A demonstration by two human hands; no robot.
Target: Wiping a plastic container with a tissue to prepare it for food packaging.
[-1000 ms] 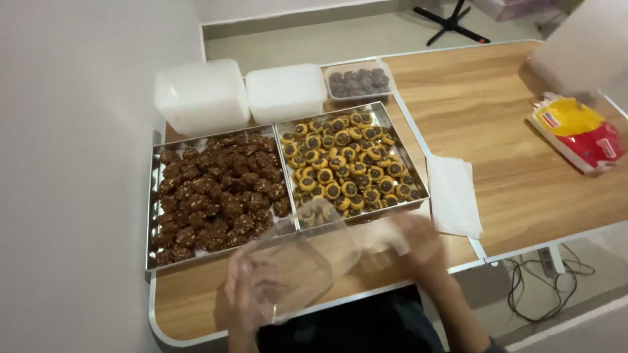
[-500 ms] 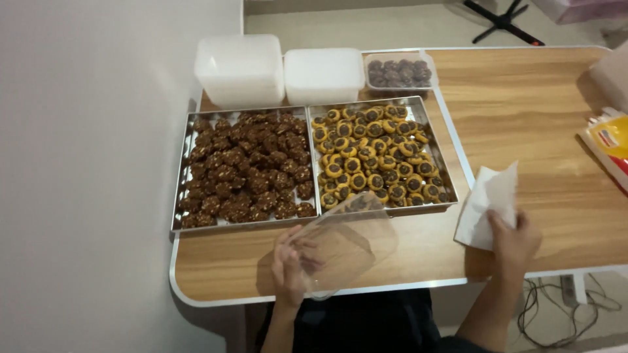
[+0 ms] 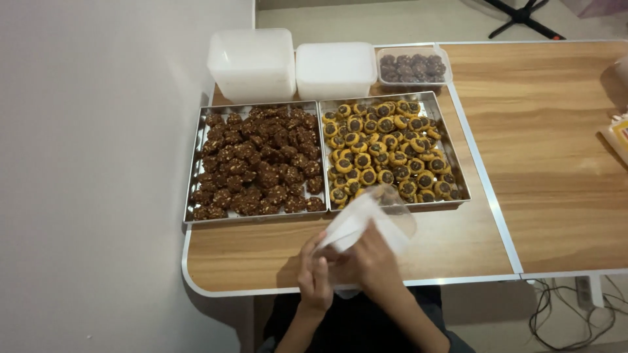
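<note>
Just below the near rim of the tray of yellow chocolate-centred cookies (image 3: 391,151), a clear plastic container (image 3: 366,225) tilts with its long axis toward that tray, the left hand (image 3: 315,280) gripping its lower end, the right hand (image 3: 373,260) closed on it, nearer the tray.
</note>
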